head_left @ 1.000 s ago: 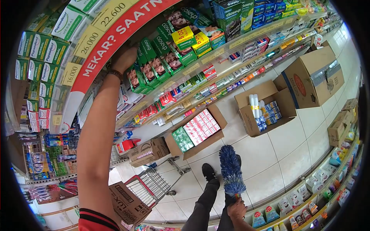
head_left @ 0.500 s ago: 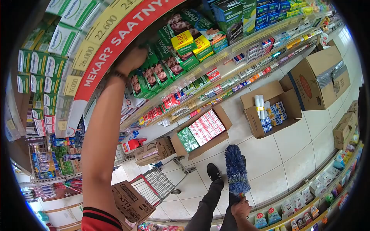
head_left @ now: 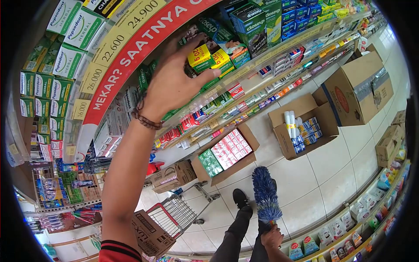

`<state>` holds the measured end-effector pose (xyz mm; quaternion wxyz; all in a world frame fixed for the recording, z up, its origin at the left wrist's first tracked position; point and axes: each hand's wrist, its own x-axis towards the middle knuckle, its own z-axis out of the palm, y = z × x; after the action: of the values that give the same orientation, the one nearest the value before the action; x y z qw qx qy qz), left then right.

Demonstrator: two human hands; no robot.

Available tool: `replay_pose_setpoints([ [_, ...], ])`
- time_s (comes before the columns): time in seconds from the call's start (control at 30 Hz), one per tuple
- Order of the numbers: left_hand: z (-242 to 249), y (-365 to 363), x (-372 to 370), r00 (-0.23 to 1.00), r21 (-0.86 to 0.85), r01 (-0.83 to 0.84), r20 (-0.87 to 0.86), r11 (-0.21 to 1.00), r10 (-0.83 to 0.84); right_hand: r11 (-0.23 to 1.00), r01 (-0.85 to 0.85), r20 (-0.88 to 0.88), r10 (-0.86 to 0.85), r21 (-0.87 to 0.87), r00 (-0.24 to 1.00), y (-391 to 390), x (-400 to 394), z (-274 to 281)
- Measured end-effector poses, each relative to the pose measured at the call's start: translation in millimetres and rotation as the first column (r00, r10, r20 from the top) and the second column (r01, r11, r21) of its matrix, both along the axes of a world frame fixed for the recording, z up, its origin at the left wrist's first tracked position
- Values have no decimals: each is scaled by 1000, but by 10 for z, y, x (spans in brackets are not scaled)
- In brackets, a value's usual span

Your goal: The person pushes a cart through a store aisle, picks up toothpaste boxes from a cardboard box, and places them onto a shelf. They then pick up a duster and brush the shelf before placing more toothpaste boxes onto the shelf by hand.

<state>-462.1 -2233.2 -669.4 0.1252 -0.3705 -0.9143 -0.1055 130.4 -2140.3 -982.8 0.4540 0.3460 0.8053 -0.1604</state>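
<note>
Your left hand [head_left: 174, 81] spreads over the green toothpaste boxes [head_left: 205, 59], facing them up; your right hand [head_left: 271, 238] grips the feather duster [head_left: 265, 196] low, clear.

Lighting was bright and even, apparently from overhead, with no hard shadows. The floor tiles [head_left: 331, 161] carried a soft sheen but no harsh glare. Fisheye distortion bent the shelves [head_left: 262, 56] into arcs, and a black vignette closed the corners. Focus was sharp at centre; small packets near the rim were smeared and unreadable.
</note>
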Motion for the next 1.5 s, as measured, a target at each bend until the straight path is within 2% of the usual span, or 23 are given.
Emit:
replay_pose_setpoints([
  [0.03, -27, 43, 19, 1000, 0, 3, -1, 1000, -3, 1000, 5, -10, -5, 2, 1000, -3, 13, -10],
  [0.1, -86, 102, 81, 987, 7, -9, -161, 1000, 10, 1000, 17, -20, -16, 4, 1000, 4, -4, 19],
  [0.13, -77, 126, 102, 987, 8, -4, -163, 1000, 5, 1000, 12, -17, -12, -4, 1000, 23, -44, 61],
  [0.2, -56, 170, 133, 999, 98, 4, -45, 995, 1, 1000, 12, -17, -12, -13, 1000, 45, -67, 44],
  [0.33, -71, 231, 153, 1000, 101, 23, -14, 995, -22, 996, 61, -5, -61, -61, 998, 63, -28, -86],
  [0.4, -74, 298, 147, 999, 197, 16, 41, 980, -25, 996, 68, -28, -70, -59, 997, 59, -23, -82],
  [0.43, -98, 315, 112, 999, 199, 16, 38, 980, -24, 996, 62, -32, -64, -64, 997, 62, -14, -81],
  [0.5, -156, 348, 27, 985, 175, 143, -117, 974, -123, 997, 53, -42, -56, -63, 998, 70, -10, -88],
  [0.63, -201, 449, 19, 985, 207, 135, -130, 969, -110, 999, 33, -58, -35, -40, 998, 61, -16, -56],
  [0.73, -158, 483, 42, 986, 165, 106, -146, 981, -82, 999, 29, -80, -30, -15, 996, 34, 85, -129],
  [0.83, -33, 513, 94, 977, -10, 15, -212, 1000, -16, 997, 65, -68, -68, -40, 995, 78, 141, -131],
  [0.93, -38, 499, 70, 993, -76, -21, -120, 997, 11, 992, 95, -29, -97, -81, 995, 87, 122, -87],
  [1.0, -20, 519, 117, 992, -76, -5, -128, 997, -5, 992, 99, -14, -101, -81, 995, 99, 124, -80],
  [1.07, 5, 543, 243, 989, -58, -86, -126, 995, 78, 985, 140, 17, -139, -99, 990, 121, 109, -87],
  [1.13, 12, 541, 286, 986, -41, -71, -152, 997, 64, 982, 161, -2, -162, -102, 987, 138, 95, -60],
  [1.2, 21, 560, 307, 985, -27, -161, -66, 987, 159, 978, 179, -15, -181, -104, 983, 141, 90, -65],
  [1.23, 43, 593, 319, 981, -49, -179, -79, 983, 175, 978, 184, -25, -188, -97, 982, 139, 95, -76],
  [1.33, 55, 613, 307, 972, -107, -189, -163, 976, 170, 976, 194, -1, -195, -97, 981, 164, 90, -46],
  [1.5, 48, 489, 239, 971, -133, -193, -169, 972, 169, 976, 191, 14, -191, -104, 982, 165, 123, -54],
])
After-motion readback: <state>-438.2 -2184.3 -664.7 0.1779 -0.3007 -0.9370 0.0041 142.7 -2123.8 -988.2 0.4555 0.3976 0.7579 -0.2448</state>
